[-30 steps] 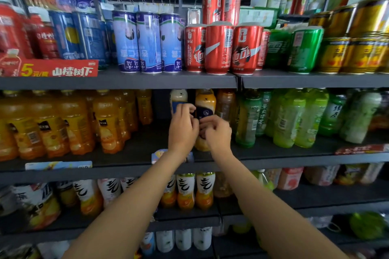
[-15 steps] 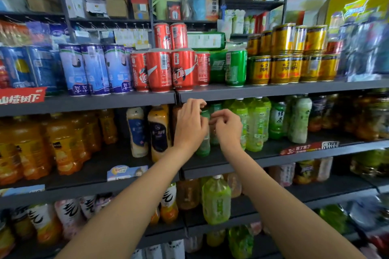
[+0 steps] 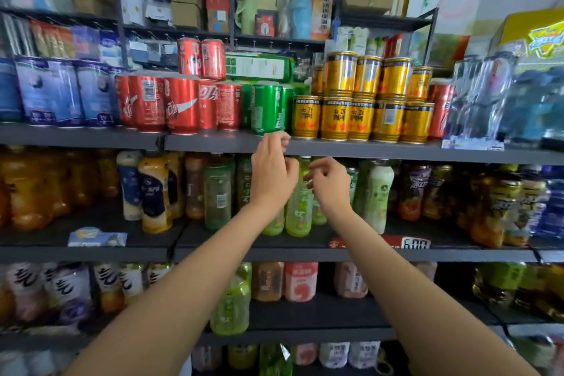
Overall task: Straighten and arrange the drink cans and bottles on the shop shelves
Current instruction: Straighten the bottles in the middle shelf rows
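My left hand is raised in front of the upper shelf edge, just below a green can; its fingers are loosely curled and hold nothing. My right hand hovers in front of the pale green bottles on the middle shelf, fingers apart and empty. Red cola cans stand left of the green cans, two more stacked on top. Yellow cans are stacked in two layers to the right.
Tall blue-and-white cans stand at the upper left. Orange juice bottles and dark-labelled bottles fill the middle shelf's left side, purple-labelled bottles the right. A red price tag sits on the middle shelf's edge. Lower shelves hold more bottles.
The view has swung right and upward. Both hands left the dark-labelled bottle and moved right to the green bottles; the left hand has risen to the upper shelf edge.
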